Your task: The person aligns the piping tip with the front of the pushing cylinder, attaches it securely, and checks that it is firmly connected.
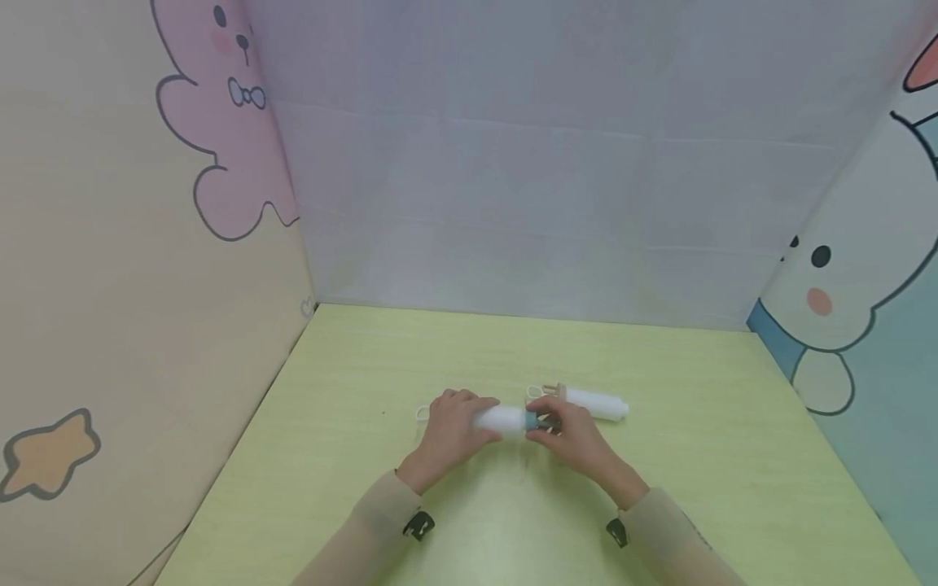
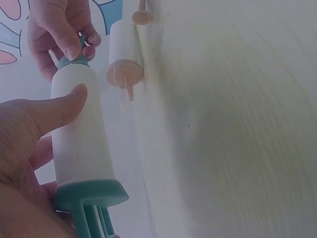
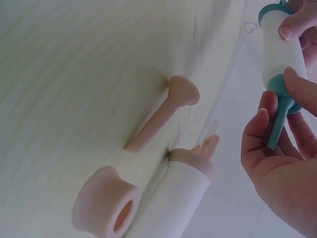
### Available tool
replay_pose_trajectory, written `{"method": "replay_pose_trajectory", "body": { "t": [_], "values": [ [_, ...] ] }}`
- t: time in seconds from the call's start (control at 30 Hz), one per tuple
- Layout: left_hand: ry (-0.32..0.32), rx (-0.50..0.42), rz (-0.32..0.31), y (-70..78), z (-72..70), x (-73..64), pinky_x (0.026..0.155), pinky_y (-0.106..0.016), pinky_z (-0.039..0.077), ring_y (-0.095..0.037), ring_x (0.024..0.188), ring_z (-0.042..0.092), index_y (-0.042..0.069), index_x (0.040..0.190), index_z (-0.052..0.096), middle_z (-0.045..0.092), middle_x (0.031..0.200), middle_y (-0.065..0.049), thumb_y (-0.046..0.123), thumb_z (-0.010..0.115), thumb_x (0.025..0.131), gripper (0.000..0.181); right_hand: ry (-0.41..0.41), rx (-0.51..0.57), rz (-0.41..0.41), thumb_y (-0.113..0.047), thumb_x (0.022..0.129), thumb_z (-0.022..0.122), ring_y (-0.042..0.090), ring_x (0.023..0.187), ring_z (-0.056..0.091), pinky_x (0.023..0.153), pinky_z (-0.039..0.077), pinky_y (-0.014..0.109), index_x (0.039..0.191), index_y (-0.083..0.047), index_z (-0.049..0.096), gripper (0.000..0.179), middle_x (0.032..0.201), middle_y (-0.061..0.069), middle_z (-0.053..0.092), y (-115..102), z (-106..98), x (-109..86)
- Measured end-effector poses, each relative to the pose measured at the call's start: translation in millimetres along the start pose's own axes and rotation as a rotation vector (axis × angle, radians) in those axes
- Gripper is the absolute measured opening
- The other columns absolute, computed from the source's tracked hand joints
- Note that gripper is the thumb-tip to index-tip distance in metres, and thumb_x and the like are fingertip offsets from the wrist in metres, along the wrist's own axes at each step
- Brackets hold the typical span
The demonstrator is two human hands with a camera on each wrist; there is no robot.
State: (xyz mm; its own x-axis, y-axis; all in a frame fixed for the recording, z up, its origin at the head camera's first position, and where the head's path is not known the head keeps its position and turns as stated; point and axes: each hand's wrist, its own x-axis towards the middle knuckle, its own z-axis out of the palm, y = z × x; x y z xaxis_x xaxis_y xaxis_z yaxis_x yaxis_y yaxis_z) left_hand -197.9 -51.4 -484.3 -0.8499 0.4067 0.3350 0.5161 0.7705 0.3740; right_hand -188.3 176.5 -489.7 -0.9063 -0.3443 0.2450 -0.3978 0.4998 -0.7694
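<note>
A white feeding syringe with a green flange and plunger lies crosswise between the two hands. My left hand grips its white barrel, thumb along the near side, with the green flange beyond the palm. At the opposite end, the fingers and thumb of my right hand pinch the green nozzle. The nozzle sits against the barrel's end, and its thin spout points away from the barrel.
Just past the right hand a second white syringe with a pink flange lies on the yellow-green table. A pink nozzle and a flared pink cup lie near it. Printed walls stand behind and at both sides.
</note>
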Motion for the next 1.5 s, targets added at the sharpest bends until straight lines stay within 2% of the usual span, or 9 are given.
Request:
{"method": "replay_pose_trajectory", "body": {
  "t": [0.53, 0.67, 0.87, 0.97, 1.03, 1.17, 1.2, 1.3, 1.5],
  "values": [
    [0.021, 0.022, 0.011, 2.7, -3.9, 2.2, 0.078, -0.046, 0.039, -0.027, 0.092, 0.054, 0.020, 0.110, 0.072, 0.066, 0.100, -0.003, 0.036, 0.084, 0.070, 0.044, -0.030, -0.041, -0.026, -0.021, 0.087, 0.071, 0.018, 0.087, 0.065, 0.072, 0.053, 0.032, 0.109, -0.004, 0.068, 0.028, 0.105, 0.009, 0.068, -1.5, -5.2, 2.7],
    [0.023, 0.016, 0.009, 3.6, -5.1, 2.1, 0.079, -0.046, 0.039, -0.027, 0.091, 0.053, 0.020, 0.110, 0.072, 0.066, 0.100, -0.003, 0.036, 0.084, 0.070, 0.044, -0.052, -0.068, -0.009, -0.026, 0.092, 0.065, 0.015, 0.078, 0.063, 0.067, 0.050, 0.029, 0.109, -0.007, 0.068, 0.026, 0.095, 0.002, 0.069, -3.3, -6.6, 3.2],
    [0.021, 0.007, 0.010, 4.9, -6.5, 2.2, 0.079, -0.047, 0.039, -0.027, 0.092, 0.054, 0.020, 0.110, 0.072, 0.066, 0.100, -0.003, 0.035, 0.084, 0.071, 0.044, -0.081, -0.007, 0.037, -0.027, 0.096, 0.058, 0.026, 0.072, 0.065, 0.060, 0.047, 0.030, 0.117, -0.002, 0.061, 0.033, 0.083, 0.002, 0.069, -7.6, -8.4, 1.3],
    [0.019, 0.006, 0.016, 5.6, -6.8, 2.0, 0.079, -0.047, 0.040, -0.027, 0.091, 0.054, 0.019, 0.110, 0.072, 0.066, 0.100, -0.003, 0.035, 0.084, 0.071, 0.044, -0.087, 0.022, 0.061, -0.027, 0.096, 0.058, 0.028, 0.075, 0.066, 0.063, 0.048, 0.033, 0.115, -0.003, 0.058, 0.030, 0.087, 0.006, 0.070, -9.8, -9.1, 0.3],
    [0.018, 0.002, 0.018, 6.1, -7.2, 1.9, 0.079, -0.047, 0.040, -0.027, 0.092, 0.054, 0.019, 0.111, 0.072, 0.066, 0.101, -0.003, 0.035, 0.084, 0.071, 0.044, -0.086, 0.025, 0.072, -0.028, 0.095, 0.060, 0.027, 0.080, 0.066, 0.066, 0.050, 0.033, 0.114, -0.005, 0.058, 0.030, 0.103, 0.015, 0.068, -11.0, -9.7, -0.2],
    [0.018, 0.005, 0.015, 7.2, -8.6, 1.9, 0.079, -0.047, 0.040, -0.027, 0.092, 0.054, 0.020, 0.111, 0.072, 0.066, 0.101, -0.003, 0.036, 0.084, 0.071, 0.045, -0.096, 0.023, 0.061, -0.028, 0.088, 0.069, 0.021, 0.083, 0.066, 0.068, 0.051, 0.033, 0.118, -0.003, 0.056, 0.041, 0.114, 0.023, 0.062, -13.0, -12.2, -0.8],
    [0.018, 0.011, 0.013, 7.1, -8.6, 2.1, 0.079, -0.047, 0.040, -0.027, 0.092, 0.054, 0.020, 0.111, 0.072, 0.066, 0.101, -0.002, 0.036, 0.084, 0.071, 0.045, -0.100, 0.022, 0.059, -0.027, 0.087, 0.071, 0.019, 0.082, 0.066, 0.067, 0.052, 0.032, 0.120, -0.003, 0.055, 0.044, 0.114, 0.022, 0.063, -13.4, -12.8, -1.0],
    [0.016, 0.026, 0.007, 7.3, -8.9, 2.5, 0.079, -0.046, 0.040, -0.026, 0.092, 0.054, 0.022, 0.111, 0.072, 0.066, 0.101, -0.001, 0.037, 0.084, 0.071, 0.045, -0.124, 0.033, 0.052, -0.022, 0.085, 0.073, 0.018, 0.074, 0.065, 0.064, 0.050, 0.031, 0.119, -0.004, 0.051, 0.045, 0.094, 0.011, 0.070, -14.1, -14.7, -1.5],
    [0.040, 0.024, 0.027, 7.3, -8.9, 2.6, 0.077, -0.047, 0.041, -0.026, 0.091, 0.055, 0.021, 0.109, 0.072, 0.067, 0.099, -0.001, 0.037, 0.085, 0.069, 0.045, -0.148, 0.044, 0.037, -0.016, 0.089, 0.069, 0.021, 0.075, 0.066, 0.063, 0.049, 0.031, 0.111, -0.011, 0.051, 0.030, 0.095, 0.007, 0.071, -12.5, -15.7, -2.9]
  ]
}}
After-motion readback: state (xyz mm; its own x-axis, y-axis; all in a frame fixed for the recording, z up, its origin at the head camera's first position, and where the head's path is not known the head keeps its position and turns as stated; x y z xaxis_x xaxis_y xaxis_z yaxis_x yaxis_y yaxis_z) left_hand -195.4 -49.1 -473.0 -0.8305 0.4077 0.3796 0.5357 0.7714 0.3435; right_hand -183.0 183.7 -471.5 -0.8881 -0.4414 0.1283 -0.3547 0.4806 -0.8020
